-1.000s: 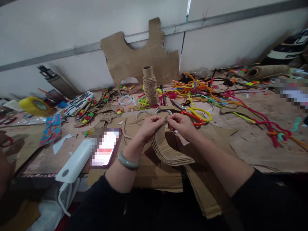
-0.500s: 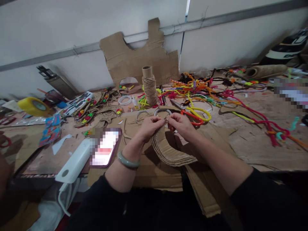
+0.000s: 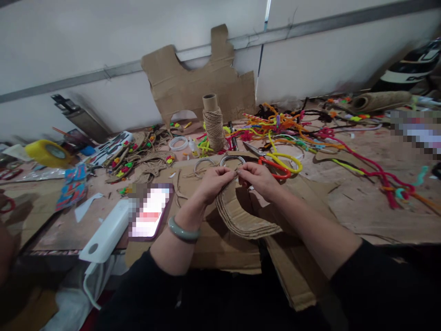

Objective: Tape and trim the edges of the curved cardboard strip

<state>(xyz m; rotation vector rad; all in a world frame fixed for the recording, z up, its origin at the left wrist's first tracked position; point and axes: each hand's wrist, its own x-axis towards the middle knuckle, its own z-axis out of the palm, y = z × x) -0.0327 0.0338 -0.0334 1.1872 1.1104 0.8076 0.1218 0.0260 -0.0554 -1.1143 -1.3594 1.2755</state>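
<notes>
My left hand, closed in a pinch, is over the upper left end of a curved piece of layered corrugated cardboard. Fingertip to fingertip with it, my right hand is pinched shut too. Whatever the fingers hold is too small and too covered to make out. Just beyond them lie a pale ring and a second thin ring. Scissors with orange handles rest close behind my right hand. Loose twine lies left of my left hand.
A spool of twine stands behind the hands, before a cut cardboard sheet. Colourful fuzzy cords spread to the right. A phone and a white power bank lie left. Another person's hand shows at the left edge.
My right fingertips have shifted slightly left and now sit closer against my left ones. The cardboard and the things around it stay as they were.
</notes>
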